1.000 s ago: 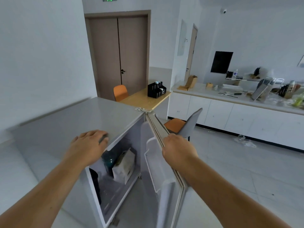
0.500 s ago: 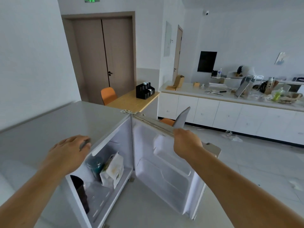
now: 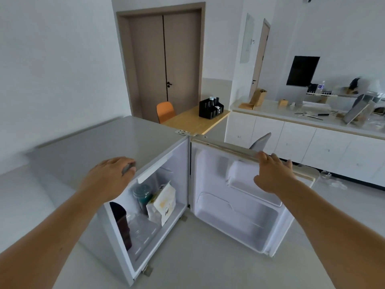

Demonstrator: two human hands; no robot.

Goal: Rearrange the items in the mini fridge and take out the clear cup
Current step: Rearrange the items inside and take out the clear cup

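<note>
White walls went all around the room, with a brown double door at the back and a long counter with white cupboards on the right. A wooden table with a black box on it stood behind the mini fridge, and an orange chair sat beside that table.

The mini fridge was low and grey, and its door stood wide open to the right. The left hand lay flat on the fridge top near the front edge, fingers spread, holding nothing. The right hand was curled over the top edge of the open door and gripped it.

Inside the fridge, a white paper bag stood near the middle. A teal jar stood just behind it on the left. A dark cup stood at the front left corner. Between the dark cup and the bag there were faint shiny shapes on the shelf. They may have been the clear cup, but it was too blurry to tell. That spot was below the left hand and well apart from the right hand. Neither hand touched anything inside. The door shelves looked white and bare.
</note>
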